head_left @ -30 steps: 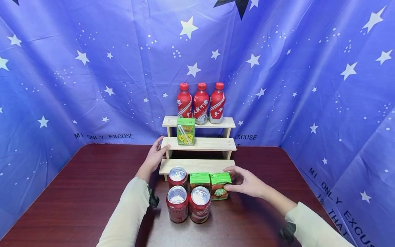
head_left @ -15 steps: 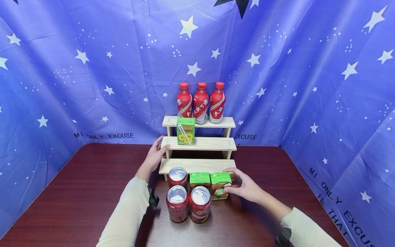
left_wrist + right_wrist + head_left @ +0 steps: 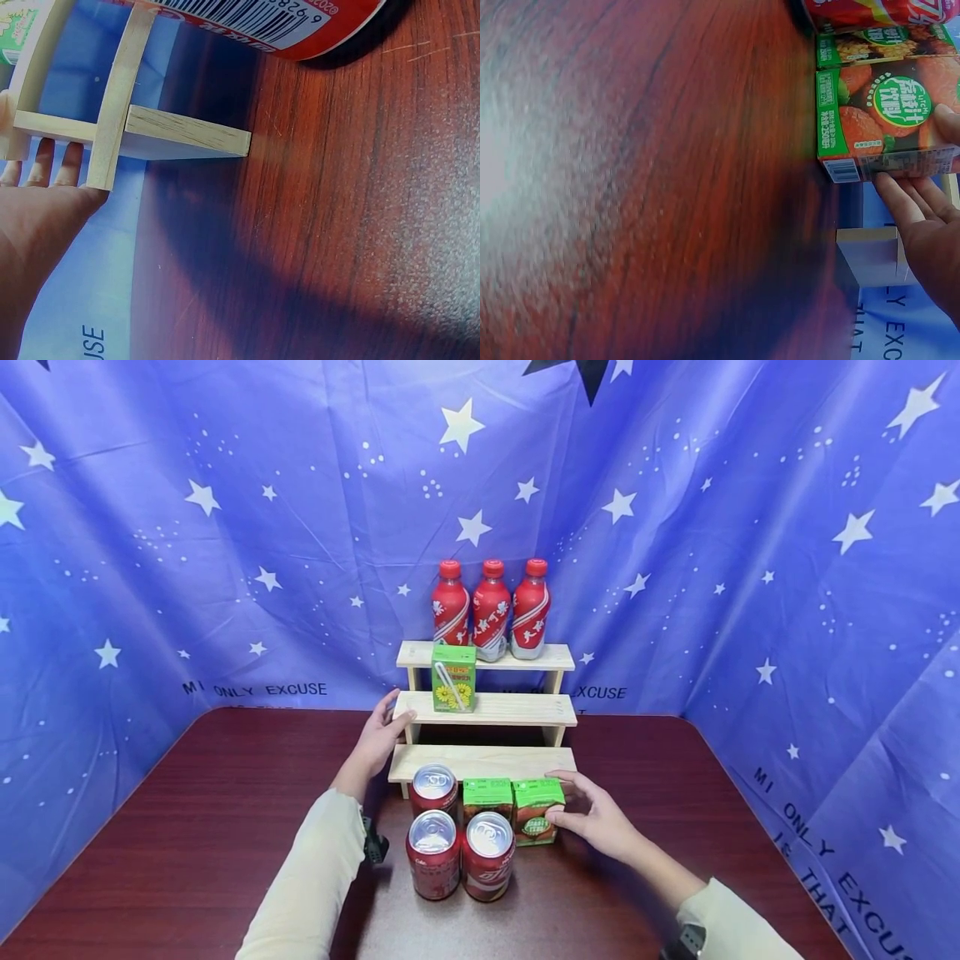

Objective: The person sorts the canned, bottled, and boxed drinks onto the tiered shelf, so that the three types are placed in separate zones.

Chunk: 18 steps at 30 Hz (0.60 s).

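Note:
In the head view my left hand [image 3: 375, 745] grips the left end of the middle step of a three-step wooden display stand [image 3: 487, 760], thumb on top of the board. The left wrist view shows its fingers [image 3: 69, 163] behind the stand's side frame. My right hand [image 3: 602, 818] holds the right-hand litchi juice box [image 3: 536, 825], which stands on the table before the lowest step. In the right wrist view the thumb [image 3: 946, 124] lies on the box's front and the fingers [image 3: 901, 201] along its side and back. A second juice box [image 3: 487, 790] stands beside it.
Several soda cans [image 3: 435, 868] stand in front, close to the boxes. A green drink carton [image 3: 454, 681] with a straw is on the middle step. Three red bottles [image 3: 491, 614] line the top step. A starry blue curtain [image 3: 300, 527] surrounds the dark wooden table [image 3: 187, 843].
My right forearm has swung slightly downward and left, while the hand stays on the juice box. The left hand, stand and drinks keep their places.

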Motion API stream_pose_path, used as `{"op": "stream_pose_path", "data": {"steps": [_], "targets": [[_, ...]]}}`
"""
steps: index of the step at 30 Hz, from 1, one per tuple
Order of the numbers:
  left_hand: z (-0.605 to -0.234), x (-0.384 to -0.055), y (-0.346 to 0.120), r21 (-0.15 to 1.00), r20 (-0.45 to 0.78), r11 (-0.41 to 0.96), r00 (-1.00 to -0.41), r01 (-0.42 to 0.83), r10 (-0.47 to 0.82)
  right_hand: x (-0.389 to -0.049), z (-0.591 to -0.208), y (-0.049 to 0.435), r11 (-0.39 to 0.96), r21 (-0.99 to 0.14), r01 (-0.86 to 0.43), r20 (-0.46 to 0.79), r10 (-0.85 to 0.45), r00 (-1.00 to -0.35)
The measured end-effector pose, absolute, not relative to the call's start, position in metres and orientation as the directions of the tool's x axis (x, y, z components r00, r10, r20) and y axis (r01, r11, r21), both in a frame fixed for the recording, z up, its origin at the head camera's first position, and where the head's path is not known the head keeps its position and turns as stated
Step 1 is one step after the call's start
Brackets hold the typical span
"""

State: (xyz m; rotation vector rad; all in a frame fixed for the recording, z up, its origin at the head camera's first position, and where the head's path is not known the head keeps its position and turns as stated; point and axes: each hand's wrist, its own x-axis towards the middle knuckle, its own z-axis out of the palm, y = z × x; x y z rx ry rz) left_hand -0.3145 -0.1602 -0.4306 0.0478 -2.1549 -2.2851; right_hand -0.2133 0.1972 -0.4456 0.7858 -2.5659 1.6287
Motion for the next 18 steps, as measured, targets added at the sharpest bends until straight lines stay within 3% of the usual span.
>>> {"op": "stream_pose_path", "data": {"steps": [7, 18], "targets": [[-0.414, -0.301, -0.156, 0.999, -0.019, -0.046, -1.0, -0.018, -0.003, -0.212, -0.445, 0.196, 0.374, -0.836, -0.402, 0.267, -0.363, -0.893], [-0.412, -0.299, -0.156, 0.999, -0.023, -0.049, -1.0, -0.023, -0.006, -0.214, -0.435, 0.2, 0.287, -0.856, -0.431, 0.33, -0.339, -0.881]]}}
